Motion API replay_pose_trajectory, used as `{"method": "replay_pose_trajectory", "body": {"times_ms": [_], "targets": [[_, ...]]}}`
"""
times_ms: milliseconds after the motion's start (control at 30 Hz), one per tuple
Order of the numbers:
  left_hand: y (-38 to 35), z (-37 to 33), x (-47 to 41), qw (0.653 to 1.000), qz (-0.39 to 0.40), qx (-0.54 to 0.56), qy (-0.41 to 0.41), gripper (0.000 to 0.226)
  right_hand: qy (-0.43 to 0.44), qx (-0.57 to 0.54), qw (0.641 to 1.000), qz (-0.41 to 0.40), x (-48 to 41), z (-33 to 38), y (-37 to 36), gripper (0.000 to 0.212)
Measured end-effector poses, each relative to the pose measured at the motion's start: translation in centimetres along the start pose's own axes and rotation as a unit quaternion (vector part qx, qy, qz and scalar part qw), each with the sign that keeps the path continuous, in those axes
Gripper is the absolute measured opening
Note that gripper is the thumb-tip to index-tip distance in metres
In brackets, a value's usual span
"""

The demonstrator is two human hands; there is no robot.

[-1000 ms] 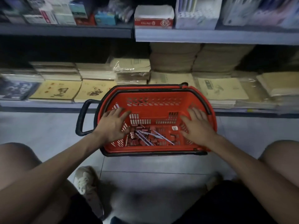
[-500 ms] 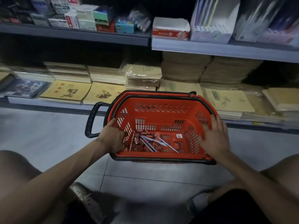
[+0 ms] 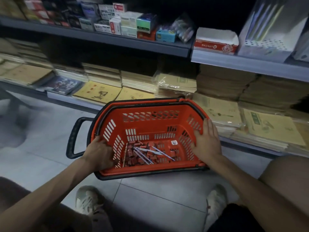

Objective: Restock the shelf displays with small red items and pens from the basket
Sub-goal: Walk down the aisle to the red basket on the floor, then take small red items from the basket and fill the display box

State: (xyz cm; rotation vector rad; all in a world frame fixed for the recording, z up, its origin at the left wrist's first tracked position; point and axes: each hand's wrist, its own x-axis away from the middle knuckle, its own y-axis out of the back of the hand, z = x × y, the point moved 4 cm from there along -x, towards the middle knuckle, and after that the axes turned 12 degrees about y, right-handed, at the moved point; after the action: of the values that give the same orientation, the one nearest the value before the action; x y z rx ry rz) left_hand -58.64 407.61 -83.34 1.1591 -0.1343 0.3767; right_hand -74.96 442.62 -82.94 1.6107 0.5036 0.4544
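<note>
The red basket (image 3: 147,170) sits on the tiled floor (image 3: 41,131), just in front of the lower shelf (image 3: 66,98) and turned a little askew to it. Its black pull handle (image 3: 73,136) sticks out on the left side.

The left hand (image 3: 98,154) grips the basket's left rim, with its fingers curled over the edge and down against the slotted wall. The right hand (image 3: 207,141) lies on the right rim with its fingers straight and close together, pointing towards the shelf, and its thumb spread on the inner side of the wall. It seems to press on the rim rather than clasp it, though the dim light makes that hard to judge.

The small red items (image 3: 133,156) lie in a loose heap on the basket floor, towards the near left corner. Several pens (image 3: 151,152) lie slantwise across the heap. A white tag (image 3: 174,142) (handwritten, reading something like "14") is stuck near the right wall.

The lower shelf carries flat stacks of yellowish notebooks (image 3: 98,92), some of them wrapped in clear film. The upper shelf (image 3: 117,41) holds rows of small boxes (image 3: 127,22). Two pale shoes (image 3: 87,200) stand on the floor below the basket.
</note>
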Motion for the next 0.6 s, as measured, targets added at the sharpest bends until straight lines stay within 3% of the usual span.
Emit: {"method": "replay_pose_trajectory", "body": {"times_ms": [233,367,500,600], "targets": [[-3.8,4.5,3.4,0.992,0.085,0.005,0.09,0.062,0.089,-0.001,0.996,0.025,-5.7,7.2,1.5,0.063],[-6.3,6.8,7.2,0.982,0.129,0.026,0.137,0.065,0.144,0.01,0.987,0.076,-6.9,10.9,2.1,0.089],[-7.6,8.1,11.5,0.976,0.14,0.051,0.162,0.058,0.159,0.008,0.985,0.069,-7.1,15.3,2.4,0.101],[-9.4,9.6,14.3,0.968,0.141,0.087,0.191,0.06,0.201,-0.011,0.978,0.062,-7.3,18.1,2.5,0.094]]}}
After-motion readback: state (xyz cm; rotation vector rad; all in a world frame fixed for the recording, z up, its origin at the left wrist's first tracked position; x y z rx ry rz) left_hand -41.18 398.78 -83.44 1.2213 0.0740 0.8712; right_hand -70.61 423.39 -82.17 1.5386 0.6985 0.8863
